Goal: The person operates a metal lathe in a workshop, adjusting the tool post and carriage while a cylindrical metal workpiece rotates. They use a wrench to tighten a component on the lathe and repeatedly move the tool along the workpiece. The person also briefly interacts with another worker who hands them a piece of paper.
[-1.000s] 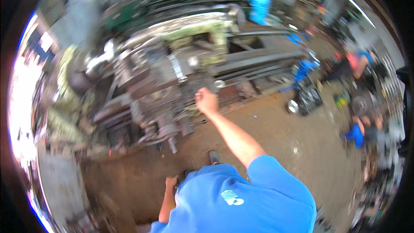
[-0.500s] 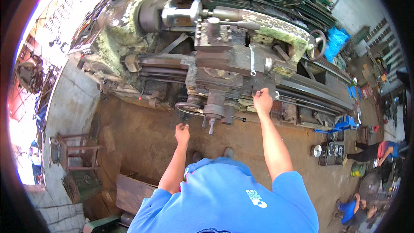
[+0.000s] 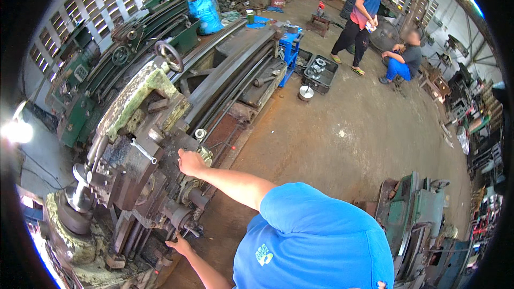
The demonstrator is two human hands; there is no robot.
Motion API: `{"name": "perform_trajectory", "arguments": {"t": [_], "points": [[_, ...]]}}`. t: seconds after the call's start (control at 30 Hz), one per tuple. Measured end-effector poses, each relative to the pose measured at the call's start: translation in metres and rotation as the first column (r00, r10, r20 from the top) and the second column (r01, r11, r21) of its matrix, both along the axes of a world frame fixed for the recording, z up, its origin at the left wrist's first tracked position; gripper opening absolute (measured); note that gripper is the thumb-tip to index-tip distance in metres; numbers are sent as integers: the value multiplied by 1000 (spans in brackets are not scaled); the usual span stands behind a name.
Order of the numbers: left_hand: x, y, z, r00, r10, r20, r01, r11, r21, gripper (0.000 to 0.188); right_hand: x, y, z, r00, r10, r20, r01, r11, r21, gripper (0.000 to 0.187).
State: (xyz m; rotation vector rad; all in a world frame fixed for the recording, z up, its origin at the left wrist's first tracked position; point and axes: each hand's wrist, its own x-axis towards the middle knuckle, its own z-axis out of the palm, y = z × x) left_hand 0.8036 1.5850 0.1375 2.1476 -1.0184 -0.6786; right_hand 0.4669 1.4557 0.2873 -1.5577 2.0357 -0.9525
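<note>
I stand at a worn metal lathe, its headstock at the lower left and its tailstock (image 3: 126, 101) above. My right hand (image 3: 190, 161) rests closed at the carriage's edge; what its fingers hold is hidden. Low on the carriage front, my left hand (image 3: 180, 244) has its fingers bent at the rim of a handwheel (image 3: 167, 235), mostly hidden by shadow. Beside it is the cross-slide handle (image 3: 193, 229). A combination wrench (image 3: 143, 151) lies on the carriage. A shiny spool-shaped metal piece (image 3: 80, 195) sits at the chuck (image 3: 72, 218).
Behind stands a green lathe (image 3: 107, 64) with a blue plastic bag (image 3: 204, 15) beyond it. A black tray of parts (image 3: 320, 74) and a small round pan (image 3: 305, 93) are on the floor. Two people, one standing (image 3: 360, 21), one crouching (image 3: 401, 59), are farther off. A green machine (image 3: 401, 208) is behind me.
My view and body have turned to the right, so the lathe now lies at the left. My left hand has come from free air to the handwheel. My right hand stays at the carriage.
</note>
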Motion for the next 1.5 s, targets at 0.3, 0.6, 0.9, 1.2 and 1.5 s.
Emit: {"name": "perform_trajectory", "arguments": {"t": [0.3,0.6,0.9,1.2,1.5], "points": [[-1,52,-67,913,151,-378,-78,976,202,65,-3,6,4,997,28,68,-26,999,-37,22],[-30,189,-97,881,8,-473,310,745,590,52,-3,6,3,996,48,72,-49,999,3,22],[-1,203,-119,877,53,-477,275,760,590,50,1,-1,-10,997,28,65,-27,1000,-12,22],[17,153,-98,971,68,-230,-1,960,280,66,8,-7,-23,990,23,142,-13,997,-76,21],[-12,34,33,987,158,-40,-162,980,-118,72,12,-12,-32,999,6,-53,-11,996,-92,19]]}}
